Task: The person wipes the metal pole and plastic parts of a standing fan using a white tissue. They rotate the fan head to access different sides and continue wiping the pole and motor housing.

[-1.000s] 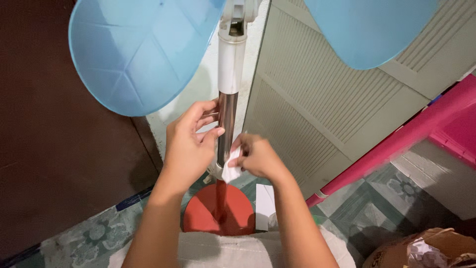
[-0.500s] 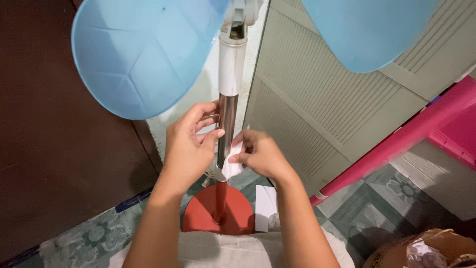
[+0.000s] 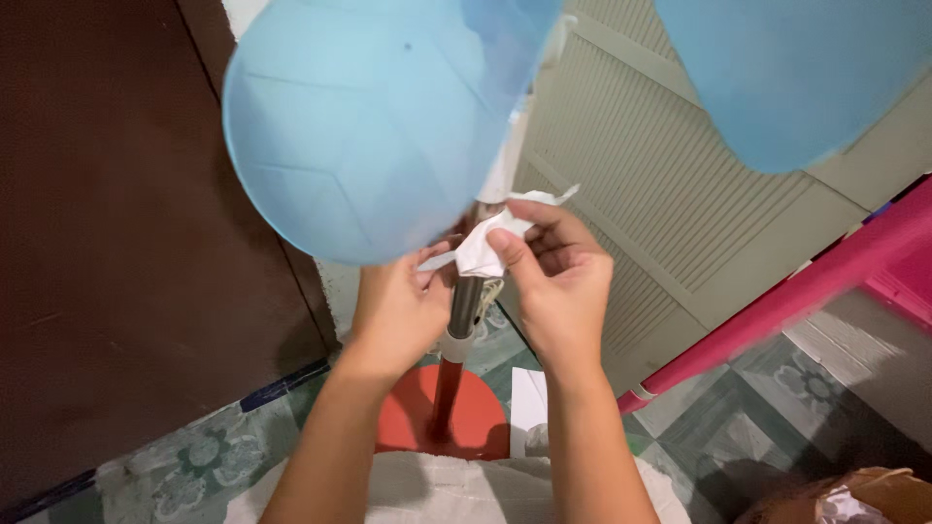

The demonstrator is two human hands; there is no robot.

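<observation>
A stand fan rises in front of me: chrome pole (image 3: 465,306), red round base (image 3: 413,422) on the floor, translucent blue blades (image 3: 369,126) overhead. My left hand (image 3: 398,311) wraps around the pole just under the left blade, its fingertips partly hidden by the blade. My right hand (image 3: 558,277) pinches a crumpled white tissue (image 3: 490,243) against the upper pole, near where the white sleeve begins. A second blue blade (image 3: 806,78) hangs at the top right.
A dark brown door (image 3: 116,243) stands at left, a grey-green louvered panel (image 3: 670,194) behind the fan. A pink plastic edge (image 3: 806,281) slants at right. Patterned green tile floor (image 3: 757,388), a white paper (image 3: 529,408) by the base, brown bag (image 3: 874,490) at bottom right.
My right hand has slid the tissue up the pole from near the lower collar to under the blades. The left hand stayed on the pole. The view shifted, the blades now nearer.
</observation>
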